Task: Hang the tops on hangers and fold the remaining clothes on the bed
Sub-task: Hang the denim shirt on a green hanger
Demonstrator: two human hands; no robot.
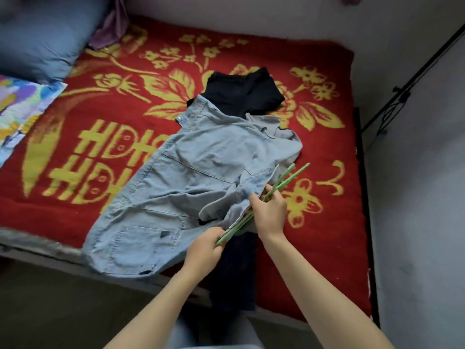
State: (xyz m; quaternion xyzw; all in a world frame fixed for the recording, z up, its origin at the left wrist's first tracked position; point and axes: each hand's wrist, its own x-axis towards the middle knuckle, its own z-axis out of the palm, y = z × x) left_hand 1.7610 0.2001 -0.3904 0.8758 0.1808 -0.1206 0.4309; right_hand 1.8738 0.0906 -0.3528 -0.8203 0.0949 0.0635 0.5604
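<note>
Denim shirt (201,172), pale blue, lies spread slantwise over the middle of the bed (100,96). Its pocketed end hangs just over the near edge and its other end reaches toward the far side. The bed is covered with a red blanket patterned with yellow flowers.

At the shirt's bunched right side both hands hold a bundle of thin green hangers (289,178); how many there are I cannot tell. The left hand (205,250) has its fingers curled round the low end of the green bars, close to the near edge of the bed. The right hand (270,210) grips them higher up, its fingers closed round the bars where they meet the gathered denim. The bars' upper ends stick out past that hand toward the right edge.

A black garment (241,89) lies crumpled beyond the shirt, partly under its far end. Dark trousers (234,273) run out from under the shirt and drape over the near edge, between the two forearms.

At the far left corner sits a blue pillow (42,39) with a purple cloth (110,28) beside it, and a bright multicoloured cloth (22,104) lies along the left edge. A black metal rod (407,89) leans against the wall past the right edge
</note>
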